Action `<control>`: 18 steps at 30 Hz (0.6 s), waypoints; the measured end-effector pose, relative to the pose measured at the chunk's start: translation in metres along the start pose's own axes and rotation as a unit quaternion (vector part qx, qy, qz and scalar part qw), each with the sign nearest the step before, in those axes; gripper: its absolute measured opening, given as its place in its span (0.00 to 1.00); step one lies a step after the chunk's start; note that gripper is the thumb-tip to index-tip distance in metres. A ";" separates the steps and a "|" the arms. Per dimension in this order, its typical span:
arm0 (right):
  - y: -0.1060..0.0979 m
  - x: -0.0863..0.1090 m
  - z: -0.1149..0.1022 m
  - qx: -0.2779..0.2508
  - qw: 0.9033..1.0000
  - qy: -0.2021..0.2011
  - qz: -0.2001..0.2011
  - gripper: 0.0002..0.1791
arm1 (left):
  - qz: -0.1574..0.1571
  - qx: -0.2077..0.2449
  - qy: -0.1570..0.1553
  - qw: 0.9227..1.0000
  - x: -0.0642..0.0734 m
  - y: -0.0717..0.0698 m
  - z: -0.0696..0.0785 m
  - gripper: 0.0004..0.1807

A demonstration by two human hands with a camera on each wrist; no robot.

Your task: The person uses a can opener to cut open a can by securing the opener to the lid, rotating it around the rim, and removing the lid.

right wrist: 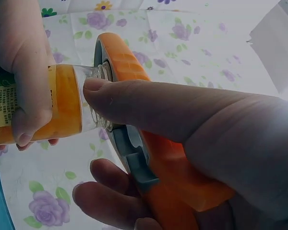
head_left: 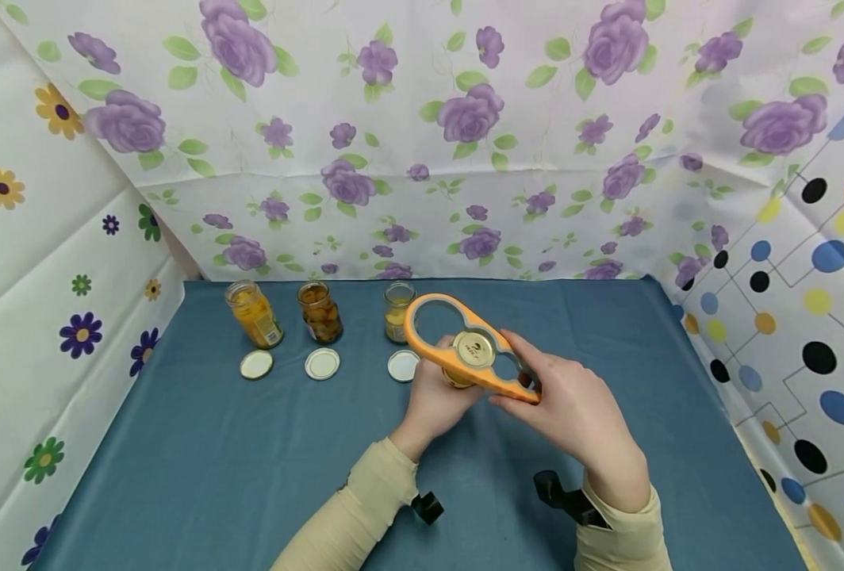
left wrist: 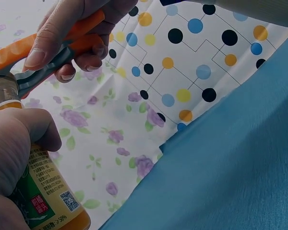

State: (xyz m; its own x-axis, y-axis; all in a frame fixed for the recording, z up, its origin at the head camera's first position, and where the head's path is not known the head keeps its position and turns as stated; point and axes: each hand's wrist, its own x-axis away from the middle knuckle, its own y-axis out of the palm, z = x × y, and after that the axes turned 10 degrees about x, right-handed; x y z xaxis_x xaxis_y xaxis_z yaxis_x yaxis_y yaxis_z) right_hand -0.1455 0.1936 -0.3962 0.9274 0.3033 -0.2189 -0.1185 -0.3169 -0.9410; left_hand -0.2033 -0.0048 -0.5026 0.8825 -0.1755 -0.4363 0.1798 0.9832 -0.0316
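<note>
My left hand point(head_left: 436, 406) grips a glass jar point(right wrist: 69, 98) of orange contents, its fingers curled round the labelled body point(left wrist: 50, 189). An orange jar opener point(head_left: 439, 300) with grey lining lies across the top of this jar. Its middle ring surrounds the gold lid point(head_left: 475, 347). My right hand point(head_left: 585, 406) holds the opener by its narrower end, and the right thumb point(right wrist: 120, 98) reaches along the jar's neck in the right wrist view. The jar is tilted in both wrist views.
Three lidless glass jars stand along the back: one with yellow-orange contents point(head_left: 254, 316), one with brown pieces point(head_left: 320, 314), one with pale yellow contents point(head_left: 396, 321). A white lid lies before each: left point(head_left: 256, 364), middle point(head_left: 322, 364), right point(head_left: 403, 365). Patterned sheets surround the blue cloth point(head_left: 215, 460).
</note>
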 end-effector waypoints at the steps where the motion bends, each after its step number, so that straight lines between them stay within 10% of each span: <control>1: 0.000 0.000 0.000 0.002 1.000 0.000 0.001 0.48 | -0.001 -0.001 -0.001 1.000 0.000 0.000 0.000 0.24; 12: 0.001 0.002 0.003 0.013 1.000 -0.019 0.020 0.47 | 0.004 0.006 -0.008 1.000 0.001 0.002 0.002 0.24; 18: 0.000 0.003 0.003 0.021 0.999 -0.020 0.021 0.48 | 0.006 0.021 -0.016 1.000 0.001 0.002 0.029 0.24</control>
State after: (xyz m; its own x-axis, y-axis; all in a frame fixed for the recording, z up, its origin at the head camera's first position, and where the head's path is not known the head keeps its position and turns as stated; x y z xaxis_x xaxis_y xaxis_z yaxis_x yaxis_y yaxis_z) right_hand -0.1437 0.1975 -0.3973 0.9067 0.3264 -0.2670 -0.1715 -0.2930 -0.9406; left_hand -0.1894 -0.0044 -0.4775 0.8983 -0.1665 -0.4067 0.1868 0.9823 0.0104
